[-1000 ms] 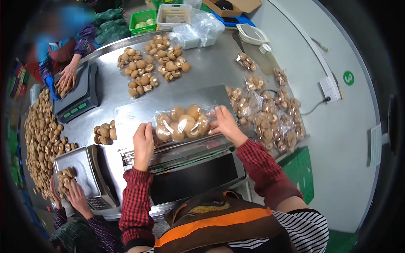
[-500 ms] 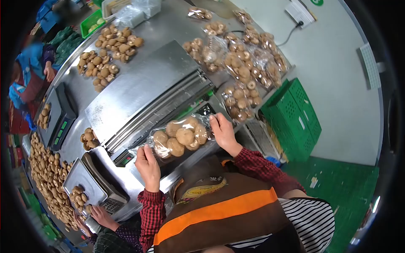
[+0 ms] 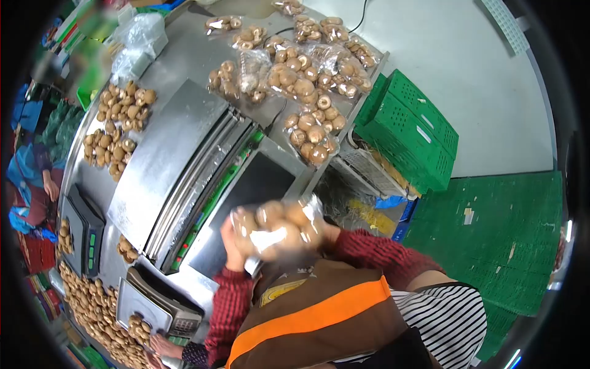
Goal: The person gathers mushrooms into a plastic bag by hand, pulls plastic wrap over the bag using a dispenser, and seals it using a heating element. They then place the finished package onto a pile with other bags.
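A clear plastic bag of brown mushrooms (image 3: pixel 279 229), slightly smeared by motion, is held up close to my apron between both hands. My left hand (image 3: pixel 232 245) grips its left end, with most fingers hidden behind the bag. At the right end, my right hand (image 3: pixel 330 235) holds on, and the bag covers much of that hand. Just beyond lies the wrapping machine (image 3: pixel 239 190), with its dark plate, rollers and metal cover (image 3: pixel 169 141).
Several bagged mushrooms (image 3: pixel 295 80) lie at the table's far right. Loose mushroom piles (image 3: pixel 117 123) sit at the far left. A co-worker's hand (image 3: pixel 165 345) is by mushrooms on a scale (image 3: pixel 147 304). Green crates (image 3: pixel 412 132) stand at right.
The bag has come off the machine and nearer my body, uncovering the dark plate. Both hands moved with it and are closer together. My view has turned.
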Available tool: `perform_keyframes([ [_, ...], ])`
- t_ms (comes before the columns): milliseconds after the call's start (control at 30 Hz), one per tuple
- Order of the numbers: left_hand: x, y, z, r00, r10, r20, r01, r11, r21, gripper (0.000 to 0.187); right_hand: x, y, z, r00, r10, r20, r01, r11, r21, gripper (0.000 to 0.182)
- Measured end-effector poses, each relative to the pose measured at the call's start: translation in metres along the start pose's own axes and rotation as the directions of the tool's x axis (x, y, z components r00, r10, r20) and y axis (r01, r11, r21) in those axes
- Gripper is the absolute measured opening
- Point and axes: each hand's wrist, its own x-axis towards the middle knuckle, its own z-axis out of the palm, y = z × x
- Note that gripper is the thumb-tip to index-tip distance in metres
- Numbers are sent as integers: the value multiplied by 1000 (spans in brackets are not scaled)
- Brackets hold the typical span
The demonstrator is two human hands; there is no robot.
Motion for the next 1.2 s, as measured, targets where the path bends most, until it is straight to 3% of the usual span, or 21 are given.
perform_keyframes([
  [33, -13, 1, 8, 966, 148, 213, -148, 989, -15, 18, -1, -7, 10, 1000, -19, -17, 19, 1000, -12, 14],
  [67, -23, 3, 13, 860, 291, 418, -291, 954, -66, 16, -7, -12, 29, 932, 281, 230, -352, 856, 380, 13],
  [100, -40, 16, 17, 782, 323, 533, -389, 921, 13, 22, -4, -17, 34, 731, 400, 552, -682, 454, 573, 16],
  [133, -56, 33, 22, 695, 334, 637, -490, 868, 79, 34, 13, -61, 8, 721, 356, 594, -681, 519, 516, 20],
  [200, -75, 51, 50, 766, 404, 500, -471, 882, 8, 41, 9, -54, -3, 823, 409, 395, -535, 791, 297, 23],
  [233, -93, 69, 56, 825, -3, 565, 77, 991, -107, 50, -6, -34, -7, 859, 445, 253, -512, 739, 438, 25],
  [267, -108, 79, 52, 651, -369, 664, 602, 783, -155, 59, -20, -15, -18, 867, 485, 112, -456, 685, 568, 26],
  [300, -96, 34, -11, 620, -593, 513, 743, 655, -141, 67, -24, -29, -34, 776, 627, 66, -463, 496, 734, 26],
  [333, -87, 34, -19, 528, -583, 617, 768, 638, -55, 63, -27, -25, -50, 787, 604, 124, -514, 532, 673, 31],
  [400, -85, 58, 16, 492, -606, 625, 835, 532, -141, 63, -6, -75, -64, 953, 283, 111, -303, 856, 420, 42],
  [467, -76, 77, 54, 518, -540, 663, 812, 553, -184, 62, 15, -83, -62, 909, 375, 182, -417, 812, 408, 44],
  [533, -63, 83, 76, 596, -431, 678, 750, 599, -279, 62, 44, -55, -65, 851, 499, 165, -505, 689, 521, 34],
  [600, -37, 76, 78, 797, -297, 526, 509, 798, -322, 66, 72, -18, -84, 901, 429, -69, -357, 820, 447, 31],
  [667, -15, 87, 67, 837, -196, 510, 412, 840, -354, 69, 105, 47, -131, 914, 276, -296, -154, 914, 376, 40],
  [700, -16, 107, 67, 906, -108, 410, 228, 940, -255, 71, 130, 22, -143, 800, 557, -222, -70, 454, 888, 39],
  [800, -12, 147, 32, 974, 194, 117, -177, 973, -147, 48, 171, 27, -166, 776, 519, -359, 191, 350, 917, 43],
  [833, -4, 160, 10, 949, 314, 20, -310, 944, -114, 41, 188, 28, -164, 784, 514, -347, 176, 352, 919, 43],
  [900, 11, 196, -40, 824, 536, -180, -537, 842, 48, 34, 228, 24, -148, 903, 426, -54, -174, 478, 861, 42],
  [1033, 85, 285, -139, 589, 650, -480, -665, 728, 170, 30, 380, -5, -68, 980, 163, 112, -188, 944, 269, 32],
  [1067, 108, 298, -155, 563, 640, -524, -653, 732, 193, 29, 419, -11, -41, 925, 286, 250, -377, 771, 513, 32],
  [1200, 167, 313, -160, 483, 738, -471, -619, 668, 413, 28, 540, 42, 69, 797, 417, 437, -501, 860, 93, 37],
])
